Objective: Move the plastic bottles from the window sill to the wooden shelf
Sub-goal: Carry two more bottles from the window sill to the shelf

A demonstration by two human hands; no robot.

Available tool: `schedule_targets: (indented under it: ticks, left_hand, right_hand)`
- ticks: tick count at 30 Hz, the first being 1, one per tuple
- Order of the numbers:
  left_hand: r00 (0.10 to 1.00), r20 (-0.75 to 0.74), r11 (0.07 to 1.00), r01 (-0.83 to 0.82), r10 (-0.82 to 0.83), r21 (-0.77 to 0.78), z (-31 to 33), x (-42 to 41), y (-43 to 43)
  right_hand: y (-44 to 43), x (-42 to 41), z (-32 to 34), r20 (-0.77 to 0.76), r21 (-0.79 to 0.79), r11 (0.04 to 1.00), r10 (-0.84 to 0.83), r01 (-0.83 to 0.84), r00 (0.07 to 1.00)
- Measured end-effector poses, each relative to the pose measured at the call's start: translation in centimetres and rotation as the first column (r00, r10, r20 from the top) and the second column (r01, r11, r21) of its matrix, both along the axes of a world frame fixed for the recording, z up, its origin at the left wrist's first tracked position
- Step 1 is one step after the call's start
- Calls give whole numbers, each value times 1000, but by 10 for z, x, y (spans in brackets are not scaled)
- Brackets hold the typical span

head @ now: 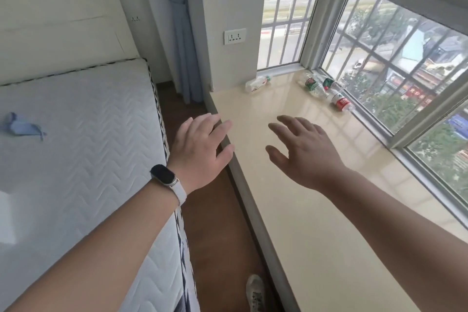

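— Both forearms reach in from the bottom edge. What are the hands doing?
— The left hand (pixel 200 152), with a dark band (pixel 166 177) on a white strap at the wrist, is spread wide over the front edge of the window sill (pixel 291 197). The right hand (pixel 306 152) hovers over the sill itself, fingers fanned and slightly bent. Neither holds anything.
— And the plastic bottles?
— All lie on their sides at the far end of the sill, well apart from both hands. A white-labelled bottle (pixel 258 83) lies near the wall, below the wall socket (pixel 235 36). By the window glass, what look like two green-labelled bottles (pixel 312 85) lie close together, with a red-labelled bottle (pixel 340 102) just beside them, nearer us.
— Anything inside them?
— The ones by the glass look see-through; whether they hold liquid, I cannot tell. Nor with the white one.
— What's beside the sill?
— A quilted mattress (pixel 76 147) on the left with a blue cloth (pixel 21 125) on it, and a pale shoe (pixel 255 291) on the brown floor between.
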State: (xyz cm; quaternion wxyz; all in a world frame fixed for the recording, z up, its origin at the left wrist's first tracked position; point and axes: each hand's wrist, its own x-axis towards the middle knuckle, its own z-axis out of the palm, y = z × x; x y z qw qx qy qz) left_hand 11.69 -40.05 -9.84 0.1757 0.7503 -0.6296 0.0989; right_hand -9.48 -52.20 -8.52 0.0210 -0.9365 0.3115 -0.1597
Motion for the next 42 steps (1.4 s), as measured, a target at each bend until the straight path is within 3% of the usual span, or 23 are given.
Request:
schedule_targets:
  ticks: [12, 21, 34, 42]
  left_hand:
    - [997, 64, 999, -37, 38, -6, 49, -2, -117]
    - [998, 63, 1000, -4, 3, 30, 30, 39, -171]
    - [999, 43, 999, 30, -29, -23, 20, 230, -227]
    - [999, 22, 999, 26, -26, 20, 13, 334, -245]
  right_hand:
    - [-132, 1, 31, 101, -31, 999, -12, 15, 995]
    - [-180, 39, 15, 89, -51, 999, 15, -11, 996]
    - [-228, 211, 21, -81, -45, 998, -40, 37, 996]
    - [-242, 313, 27, -93, -98, 995, -37, 27, 995]
